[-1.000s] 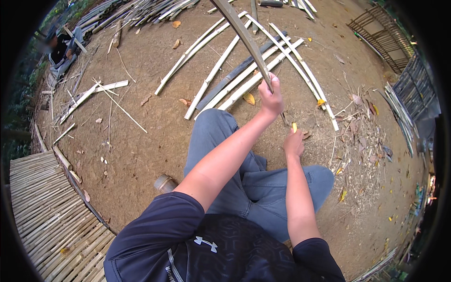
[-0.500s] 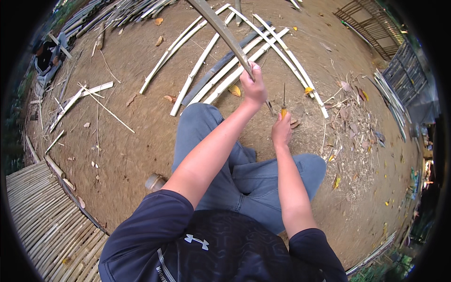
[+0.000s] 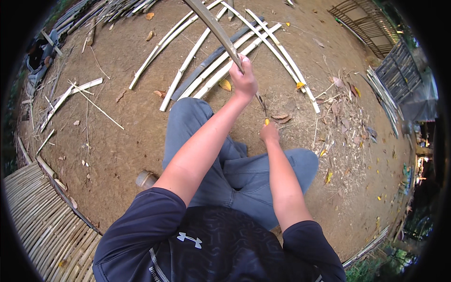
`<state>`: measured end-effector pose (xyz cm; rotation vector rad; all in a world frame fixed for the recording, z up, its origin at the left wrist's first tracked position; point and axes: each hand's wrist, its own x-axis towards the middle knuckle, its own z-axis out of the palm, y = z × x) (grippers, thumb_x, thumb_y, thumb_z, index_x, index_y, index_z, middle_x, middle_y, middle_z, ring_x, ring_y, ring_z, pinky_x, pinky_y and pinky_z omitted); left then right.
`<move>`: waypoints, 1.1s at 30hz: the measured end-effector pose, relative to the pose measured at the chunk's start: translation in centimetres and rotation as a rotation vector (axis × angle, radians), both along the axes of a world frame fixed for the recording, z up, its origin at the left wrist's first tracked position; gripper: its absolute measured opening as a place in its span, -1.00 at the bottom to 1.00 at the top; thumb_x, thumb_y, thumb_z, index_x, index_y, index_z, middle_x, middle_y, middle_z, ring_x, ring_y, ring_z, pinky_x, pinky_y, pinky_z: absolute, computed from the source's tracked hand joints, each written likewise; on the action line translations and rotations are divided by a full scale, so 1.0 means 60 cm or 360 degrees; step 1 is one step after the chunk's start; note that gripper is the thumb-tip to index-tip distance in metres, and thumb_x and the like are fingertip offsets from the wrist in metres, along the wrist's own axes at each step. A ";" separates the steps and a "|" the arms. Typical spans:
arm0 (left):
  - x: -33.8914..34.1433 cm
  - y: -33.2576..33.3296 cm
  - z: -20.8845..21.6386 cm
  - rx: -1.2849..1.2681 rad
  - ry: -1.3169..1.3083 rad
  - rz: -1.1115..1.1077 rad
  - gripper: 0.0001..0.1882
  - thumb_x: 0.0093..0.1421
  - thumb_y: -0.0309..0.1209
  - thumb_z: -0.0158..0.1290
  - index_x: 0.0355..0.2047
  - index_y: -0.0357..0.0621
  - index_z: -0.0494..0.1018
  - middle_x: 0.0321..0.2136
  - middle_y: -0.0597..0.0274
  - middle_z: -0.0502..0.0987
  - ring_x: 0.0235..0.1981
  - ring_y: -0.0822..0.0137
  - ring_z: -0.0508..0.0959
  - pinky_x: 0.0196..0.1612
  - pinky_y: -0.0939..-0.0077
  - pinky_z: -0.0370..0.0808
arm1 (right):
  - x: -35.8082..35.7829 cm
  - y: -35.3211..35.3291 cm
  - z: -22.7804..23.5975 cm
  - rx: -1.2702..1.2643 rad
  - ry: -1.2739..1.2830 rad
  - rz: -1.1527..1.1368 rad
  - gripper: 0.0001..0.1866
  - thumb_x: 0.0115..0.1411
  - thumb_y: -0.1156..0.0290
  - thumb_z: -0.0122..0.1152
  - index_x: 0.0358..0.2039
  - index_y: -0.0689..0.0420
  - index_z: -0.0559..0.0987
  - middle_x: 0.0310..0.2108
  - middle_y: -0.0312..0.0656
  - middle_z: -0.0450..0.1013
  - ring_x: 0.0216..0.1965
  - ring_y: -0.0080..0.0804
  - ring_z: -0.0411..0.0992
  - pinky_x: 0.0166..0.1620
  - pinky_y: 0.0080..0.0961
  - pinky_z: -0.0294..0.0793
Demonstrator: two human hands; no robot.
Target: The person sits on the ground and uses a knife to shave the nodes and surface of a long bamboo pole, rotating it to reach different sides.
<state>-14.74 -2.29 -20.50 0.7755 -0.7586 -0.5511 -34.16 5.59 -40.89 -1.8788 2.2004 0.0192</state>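
Note:
My left hand (image 3: 244,80) is wrapped round a long, brownish-grey bamboo strip (image 3: 217,31) that slants from the top of the view toward me. The strip's lower end comes out below the fist, above my crossed legs. In my right hand (image 3: 270,133), closed and lower down, is a knife (image 3: 267,121) with a yellow handle and a thin dark blade. Its blade points away from me and meets or overlaps the strip's lower end; whether they touch I cannot tell.
Pale split bamboo strips (image 3: 225,70) and a dark pole (image 3: 217,58) lie on the dirt ahead. Shavings and dry leaves (image 3: 345,136) are scattered at right. A slatted bamboo platform (image 3: 47,211) stands at lower left, and a bundle of poles (image 3: 101,19) at far left.
My right hand has moved left and toward me with the knife, bringing its blade to the strip's lower end. The whole view has shifted slightly; my left hand still grips the strip.

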 end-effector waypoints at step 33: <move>0.007 0.019 0.004 0.0012 0.0085 -0.0173 -0.76 0.37 -0.38 -0.19 -0.48 -0.06 0.15 -0.71 0.48 0.15 -0.73 0.62 0.07 -0.68 0.62 0.02 | 0.009 0.012 0.005 -0.0128 -0.0040 -0.0159 -0.61 0.38 0.00 -0.13 -0.13 0.11 0.32 -0.34 0.20 0.54 -0.31 0.28 0.51 -0.29 0.14 0.46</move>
